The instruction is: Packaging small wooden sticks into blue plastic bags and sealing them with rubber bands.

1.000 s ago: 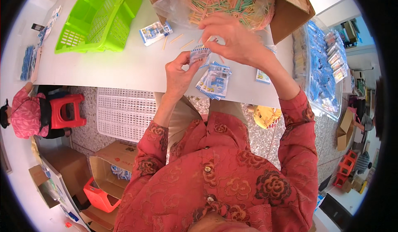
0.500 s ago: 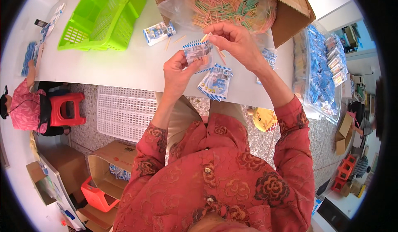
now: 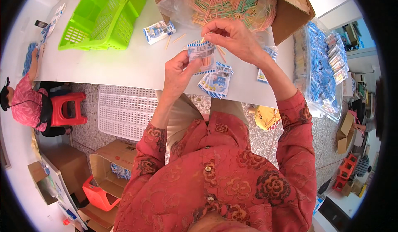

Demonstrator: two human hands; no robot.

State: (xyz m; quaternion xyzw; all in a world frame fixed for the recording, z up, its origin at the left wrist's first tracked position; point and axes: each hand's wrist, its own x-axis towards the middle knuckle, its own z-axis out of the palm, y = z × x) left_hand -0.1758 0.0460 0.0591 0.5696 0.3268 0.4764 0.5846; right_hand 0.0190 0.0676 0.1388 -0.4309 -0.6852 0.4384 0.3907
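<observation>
My left hand (image 3: pixel 179 71) pinches a clear packet with blue striped edges (image 3: pixel 202 57) by its side, above the table. Pinkish sticks show through its film. At the packet's top edge, the closed fingers of my right hand (image 3: pixel 232 39) hold thin pale sticks (image 3: pixel 203 40), their lower ends at the packet's mouth. Under my hands lie more blue-and-white packets (image 3: pixel 217 81) on the white table (image 3: pixel 137 68). A few loose sticks (image 3: pixel 179 38) are scattered behind the held packet. Past my right hand, a cardboard box (image 3: pixel 293 18) holds a plastic bag full of pink, yellow and green sticks (image 3: pixel 232 6).
A green basket (image 3: pixel 118 35) stands at the back left, with another packet (image 3: pixel 158 32) beside it. On the right is a clear bin of filled packets (image 3: pixel 319 66). A white crate (image 3: pixel 126 111) lies below the table edge. Another person (image 3: pixel 29 105) works at far left.
The packet in my left hand has shifted slightly right. My right hand has moved a little left, and its fingers are lower over the packet's top edge.
</observation>
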